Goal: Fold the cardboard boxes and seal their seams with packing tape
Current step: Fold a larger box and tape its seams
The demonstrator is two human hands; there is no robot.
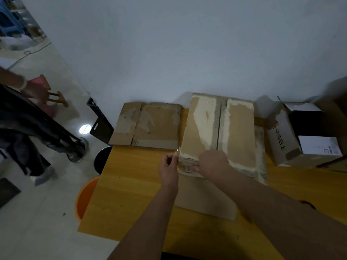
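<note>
Here I see the folded cardboard box standing on the yellow wooden table, roughly at the centre of the view and running up toward 12 o'clock, its two top flaps closed with the seam between them showing as a pale ridged strip. The left hand is at the box's near-left corner, at about 7 o'clock from the box's middle, its fingers curled in and pinching a thin translucent strip of packing tape that stands along the corner edge. The right hand lies over the near edge of the box, fingers bent down onto the front face and pressing there (whether they hold tape underneath I cannot tell). Below the box, toward 6 o'clock, a loose flat cardboard sheet lies on the table under my forearms. At 10 o'clock from the box a flattened carton lies against the white wall. At 3 o'clock an open printed carton holds a black item and a white one. Off the table's left edge, near 8 o'clock, sits an orange bucket, and another person stands on the floor at 9 o'clock.
</note>
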